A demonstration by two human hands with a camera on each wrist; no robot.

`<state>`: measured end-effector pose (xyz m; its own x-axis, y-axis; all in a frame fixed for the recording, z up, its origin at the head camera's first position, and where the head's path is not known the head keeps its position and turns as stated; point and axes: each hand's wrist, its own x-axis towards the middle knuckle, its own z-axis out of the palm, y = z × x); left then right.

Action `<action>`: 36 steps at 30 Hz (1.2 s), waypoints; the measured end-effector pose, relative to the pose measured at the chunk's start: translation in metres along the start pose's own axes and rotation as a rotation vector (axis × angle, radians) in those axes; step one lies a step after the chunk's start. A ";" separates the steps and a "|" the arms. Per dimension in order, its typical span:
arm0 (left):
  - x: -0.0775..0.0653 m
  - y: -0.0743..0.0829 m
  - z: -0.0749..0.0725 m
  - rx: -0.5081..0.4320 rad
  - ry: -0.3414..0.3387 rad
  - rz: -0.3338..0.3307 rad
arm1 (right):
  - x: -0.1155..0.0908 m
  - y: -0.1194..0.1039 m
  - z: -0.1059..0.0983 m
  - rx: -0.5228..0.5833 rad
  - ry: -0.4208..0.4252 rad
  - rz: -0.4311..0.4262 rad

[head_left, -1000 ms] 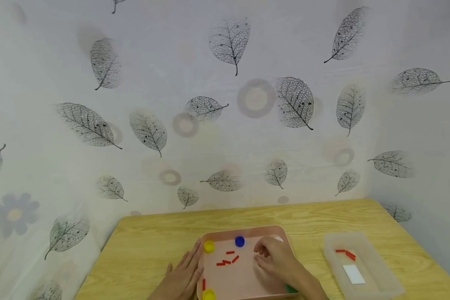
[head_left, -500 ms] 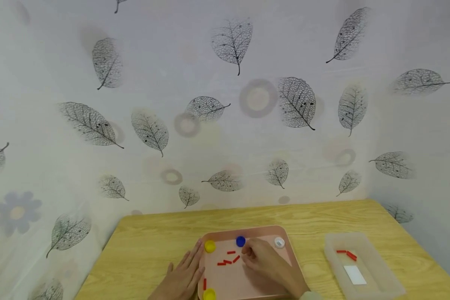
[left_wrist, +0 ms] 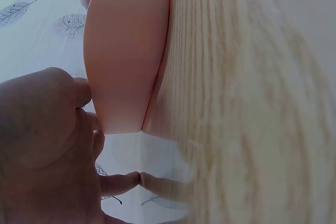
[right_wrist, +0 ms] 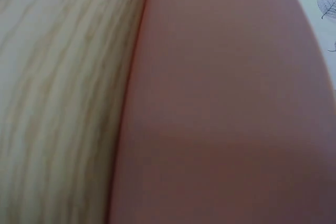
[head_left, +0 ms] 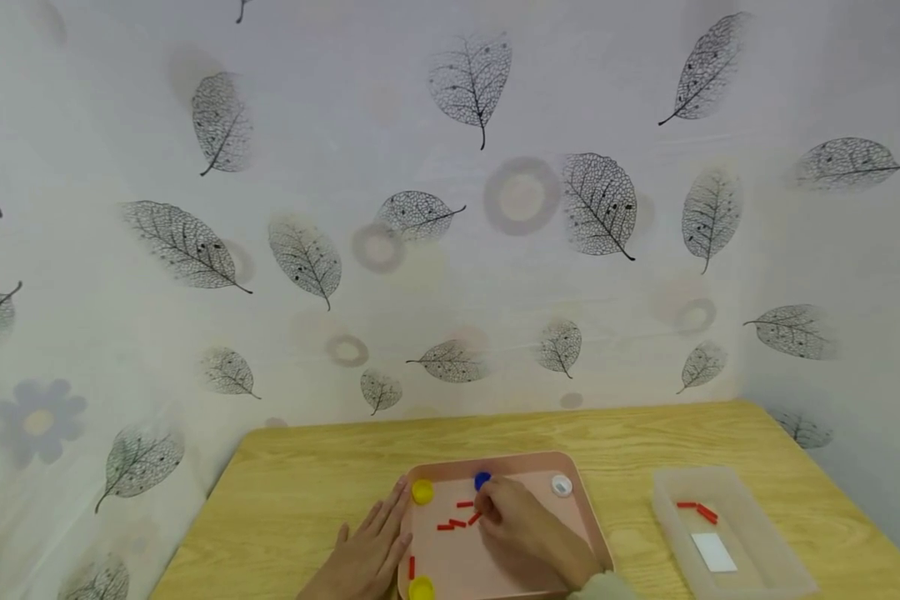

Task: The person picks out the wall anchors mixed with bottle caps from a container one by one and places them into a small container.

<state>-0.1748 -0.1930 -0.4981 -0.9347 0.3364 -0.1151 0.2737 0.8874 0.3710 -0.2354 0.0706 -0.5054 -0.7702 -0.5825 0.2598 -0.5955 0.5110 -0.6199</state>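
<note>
Right hand (head_left: 519,514) — now by red stick (head_left: 475,518)

L hand (head_left: 367,552) touching pink tray (head_left: 453,567), R hand (head_left: 517,515) nr red sticks (head_left: 457,523) & part-hidden blue cap (head_left: 482,478) in it.

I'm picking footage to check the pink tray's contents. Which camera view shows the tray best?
The head view: it looks down into the pink tray, showing its floor, though the right hand hides part. The left wrist view shows only an outer wall; the right wrist view, only a close stretch of outer wall.
</note>
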 end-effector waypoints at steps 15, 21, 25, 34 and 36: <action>0.002 0.001 -0.003 -0.001 -0.019 -0.013 | 0.000 0.000 0.000 -0.013 -0.031 0.068; 0.002 0.001 -0.002 0.004 -0.024 -0.015 | -0.001 0.002 0.002 -0.023 -0.023 0.038; 0.002 0.001 -0.002 0.007 -0.019 -0.018 | -0.001 0.002 0.002 -0.017 -0.018 0.027; 0.001 0.001 -0.002 0.013 -0.021 -0.016 | -0.008 -0.001 0.000 0.009 -0.027 0.096; 0.000 0.001 -0.003 0.007 -0.021 -0.012 | -0.010 -0.002 -0.001 0.026 -0.028 0.117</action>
<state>-0.1755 -0.1932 -0.4955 -0.9328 0.3326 -0.1390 0.2645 0.8935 0.3631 -0.2265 0.0761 -0.5059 -0.8271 -0.5375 0.1641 -0.4956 0.5598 -0.6641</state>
